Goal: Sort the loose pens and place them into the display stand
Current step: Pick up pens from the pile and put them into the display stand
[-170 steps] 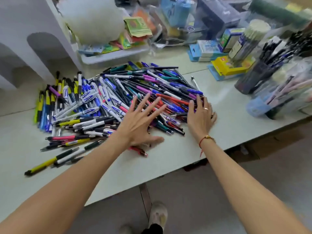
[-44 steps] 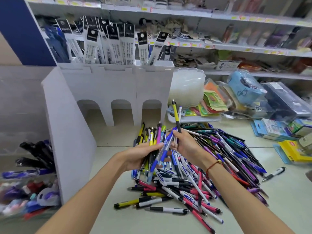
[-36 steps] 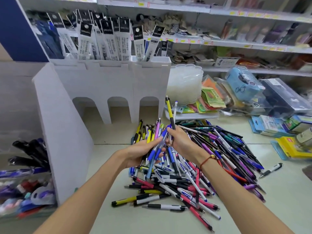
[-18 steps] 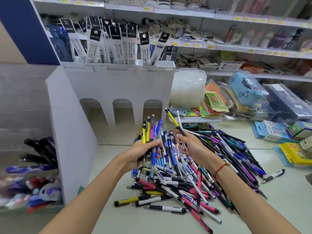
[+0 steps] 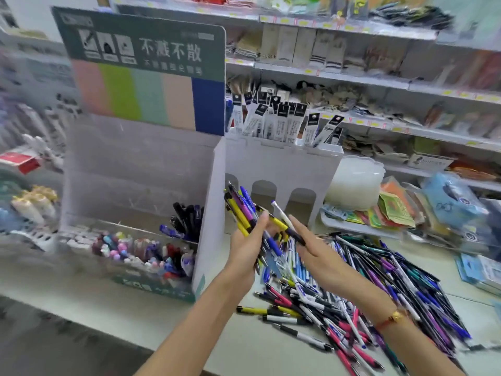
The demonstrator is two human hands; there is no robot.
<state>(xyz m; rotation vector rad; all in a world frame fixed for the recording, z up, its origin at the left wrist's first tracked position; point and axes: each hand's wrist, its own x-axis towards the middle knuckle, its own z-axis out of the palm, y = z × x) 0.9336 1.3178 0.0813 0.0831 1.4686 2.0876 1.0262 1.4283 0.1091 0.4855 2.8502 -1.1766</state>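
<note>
Gripping a mixed bundle of pens (image 5: 245, 213) in my left hand (image 5: 248, 251), fingers curled round the barrels, I held it raised just right of the display stand (image 5: 141, 169), its tips fanned up against the stand's white side wall. My right hand (image 5: 315, 253) lay beside the bundle with fingers straight; whether they touched a yellow pen (image 5: 280, 225) crossing the bunch I could not tell. To do this step well, I judged, the barrels wanted squaring and one colour pulling out before lowering into a front compartment (image 5: 146, 253), already part filled. The loose pile (image 5: 360, 291) lay on the counter (image 5: 122, 316) below my right wrist. Compared with 0.5 s earlier, the view had swung left, the stand's front and header card (image 5: 146, 66) had appeared, and the bundle sat higher.
</note>
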